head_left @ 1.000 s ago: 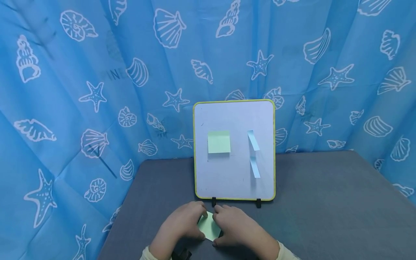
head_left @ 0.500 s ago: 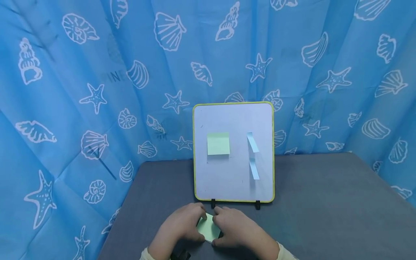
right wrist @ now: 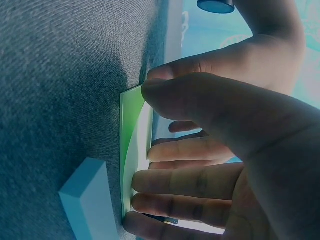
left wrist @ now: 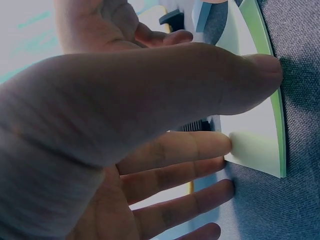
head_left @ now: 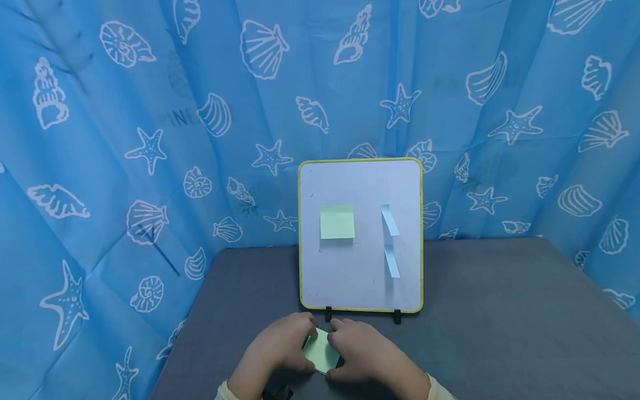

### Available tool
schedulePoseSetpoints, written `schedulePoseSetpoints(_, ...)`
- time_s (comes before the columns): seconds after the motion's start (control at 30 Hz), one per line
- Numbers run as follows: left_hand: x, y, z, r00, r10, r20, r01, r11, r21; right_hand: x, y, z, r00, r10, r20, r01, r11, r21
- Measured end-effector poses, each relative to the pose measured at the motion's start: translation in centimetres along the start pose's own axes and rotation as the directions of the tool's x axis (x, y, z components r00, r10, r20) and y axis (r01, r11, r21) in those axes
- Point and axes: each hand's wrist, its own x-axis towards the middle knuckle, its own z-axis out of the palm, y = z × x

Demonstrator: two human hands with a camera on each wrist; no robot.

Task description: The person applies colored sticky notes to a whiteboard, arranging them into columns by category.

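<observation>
A pale green sticky note pad (head_left: pixel 321 353) lies on the table between my two hands. My left hand (head_left: pixel 284 343) holds it, thumb (left wrist: pixel 250 82) on the near edge and a fingertip against the far edge. My right hand (head_left: pixel 367 350) has its thumb (right wrist: pixel 165 95) at the opposite corner, where the top sheet (right wrist: pixel 142 145) curves up from the pad. Its fingers reach along the sheet's far side. Behind the hands stands a whiteboard (head_left: pixel 360 289) with a yellow rim, bearing a green sticky note (head_left: pixel 337 222) and two narrow light blue sticky strips (head_left: pixel 390 220).
Small black feet (head_left: pixel 397 316) prop up the whiteboard. In the right wrist view a blue block (right wrist: pixel 92 200) rests on the grey tablecloth (head_left: pixel 490 311) close to the pad. A blue curtain (head_left: pixel 280 128) with shell prints hangs behind the table.
Both hands stay around the pad, with hardly any movement. The head view has shifted slightly.
</observation>
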Motion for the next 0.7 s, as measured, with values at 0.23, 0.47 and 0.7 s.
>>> schedulePoseSetpoints(0.23, 0.09, 0.18, -0.22, 1.000, -0.014, 0.011, 0.014, 1.000, -0.011, 0.24, -0.16, -0.08, 1.000, 0.025, 0.018, -0.025, 1.000, -0.013)
schedulePoseSetpoints(0.47, 0.25, 0.13, -0.13, 1.000, -0.018, 0.012, 0.018, 1.000, 0.008, 0.31, -0.30, -0.02, 1.000, 0.029, 0.009, -0.029, 0.999, -0.024)
schedulePoseSetpoints(0.7, 0.34, -0.02, 0.07, 1.000, -0.011, 0.012, 0.011, 1.000, 0.024, 0.34, -0.24, 0.28, 1.000, 0.022, -0.003, -0.022, 0.999, -0.044)
